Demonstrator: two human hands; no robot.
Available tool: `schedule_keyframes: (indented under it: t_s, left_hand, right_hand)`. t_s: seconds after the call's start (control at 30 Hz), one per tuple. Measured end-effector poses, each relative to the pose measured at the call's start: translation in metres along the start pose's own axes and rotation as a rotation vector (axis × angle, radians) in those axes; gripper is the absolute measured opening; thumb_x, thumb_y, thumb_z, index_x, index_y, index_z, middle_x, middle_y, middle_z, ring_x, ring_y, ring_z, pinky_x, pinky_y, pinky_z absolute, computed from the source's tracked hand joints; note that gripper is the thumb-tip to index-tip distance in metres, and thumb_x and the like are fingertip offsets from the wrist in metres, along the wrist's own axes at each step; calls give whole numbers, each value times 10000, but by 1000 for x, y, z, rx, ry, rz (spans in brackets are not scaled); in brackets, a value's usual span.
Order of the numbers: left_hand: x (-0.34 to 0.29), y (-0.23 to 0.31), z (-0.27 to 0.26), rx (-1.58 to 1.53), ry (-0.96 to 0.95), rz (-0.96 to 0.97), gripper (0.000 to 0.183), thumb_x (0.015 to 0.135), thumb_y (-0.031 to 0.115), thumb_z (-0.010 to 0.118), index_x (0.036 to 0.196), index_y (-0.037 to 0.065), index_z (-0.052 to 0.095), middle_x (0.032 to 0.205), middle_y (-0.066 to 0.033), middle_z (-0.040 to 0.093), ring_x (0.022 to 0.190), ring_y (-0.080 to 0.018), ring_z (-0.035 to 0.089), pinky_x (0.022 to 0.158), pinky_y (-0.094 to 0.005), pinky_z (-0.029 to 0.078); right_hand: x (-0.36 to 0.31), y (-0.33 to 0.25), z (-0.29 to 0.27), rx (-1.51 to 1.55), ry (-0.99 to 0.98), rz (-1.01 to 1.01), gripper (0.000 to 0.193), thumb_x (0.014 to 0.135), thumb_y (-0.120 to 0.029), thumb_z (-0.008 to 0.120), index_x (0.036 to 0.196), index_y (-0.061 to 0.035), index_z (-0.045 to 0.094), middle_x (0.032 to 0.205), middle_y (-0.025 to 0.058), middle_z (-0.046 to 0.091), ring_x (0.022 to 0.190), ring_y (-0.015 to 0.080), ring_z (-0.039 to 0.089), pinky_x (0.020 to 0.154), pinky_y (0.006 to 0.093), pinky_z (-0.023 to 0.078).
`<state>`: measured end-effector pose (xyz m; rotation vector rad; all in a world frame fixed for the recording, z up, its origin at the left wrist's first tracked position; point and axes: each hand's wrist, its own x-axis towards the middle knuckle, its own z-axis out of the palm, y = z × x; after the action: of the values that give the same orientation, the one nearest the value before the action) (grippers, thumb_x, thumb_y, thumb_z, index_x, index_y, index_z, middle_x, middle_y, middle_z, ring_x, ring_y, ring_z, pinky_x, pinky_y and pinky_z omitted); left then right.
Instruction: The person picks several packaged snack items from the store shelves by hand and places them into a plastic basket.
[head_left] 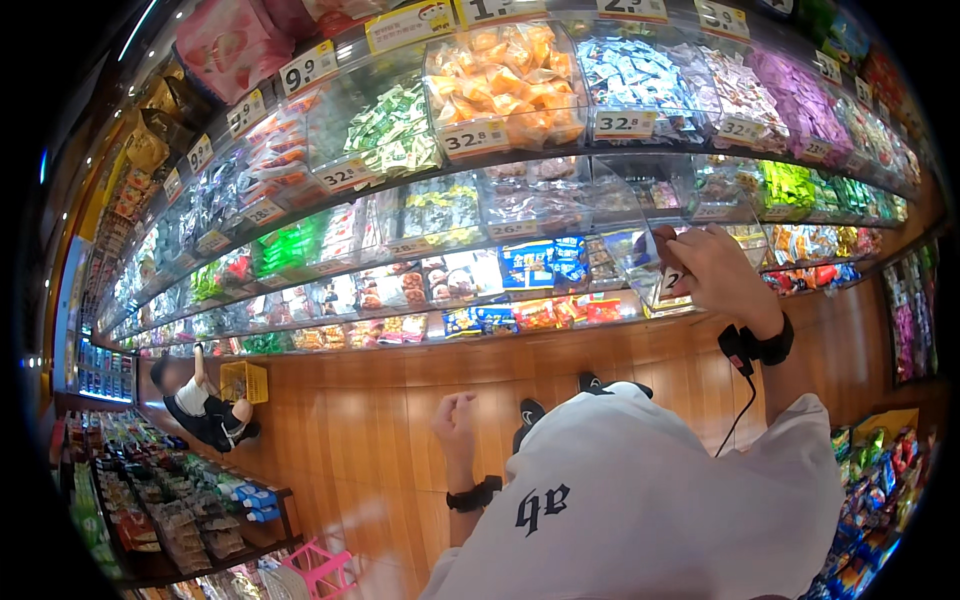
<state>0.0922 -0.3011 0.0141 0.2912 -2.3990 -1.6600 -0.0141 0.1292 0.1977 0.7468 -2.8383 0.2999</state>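
My right hand (712, 268) reaches to the lower shelves, its fingers curled over the edge of a clear plastic bin (640, 275). That bin juts out from the row, tilted toward me, with a price label at its front; its contents are partly hidden by the hand. My left hand (455, 420) hangs over the wooden floor, fingers curled in, with nothing visible in them. Blue snack packets (543, 263) lie on the shelf left of the bin. Bright green packets (788, 185) are to its right.
Tiered shelves carry wrapped sweets, including a bin of orange packets (505, 85). At the left, a person (205, 405) crouches by a yellow basket (243, 383). A pink stool (322, 570) stands near a lower-left display rack (150, 500). More packets (875, 490) fill a lower-right display.
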Motion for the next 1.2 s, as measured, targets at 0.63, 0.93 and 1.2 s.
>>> schedule_keyframes:
  t_s: [0.63, 0.93, 1.2]
  left_hand:
    - [-26, -62, -11, 4, 55, -110, 217, 951, 120, 556, 925, -45, 695, 874, -118, 722, 843, -184, 672, 777, -290, 504]
    - [-30, -54, -10, -10, 89, -148, 220, 952, 121, 559, 924, -54, 688, 884, -124, 724, 859, -191, 679, 792, -294, 510]
    - [-32, -31, 5, 77, 9, -212, 221, 956, 132, 559, 927, -45, 688, 899, -126, 725, 858, -190, 686, 772, -291, 514]
  right_hand:
    - [75, 55, 114, -167, 155, 80, 360, 655, -150, 780, 968, -98, 611, 895, 52, 620, 947, 250, 596, 797, 418, 407]
    - [94, 60, 144, -181, 250, 183, 375, 634, -137, 770, 981, -119, 627, 887, 40, 613, 951, 238, 590, 811, 410, 404]
    - [89, 65, 141, -172, 352, 154, 329, 640, -133, 765, 939, -124, 629, 874, 32, 601, 932, 228, 582, 811, 399, 402]
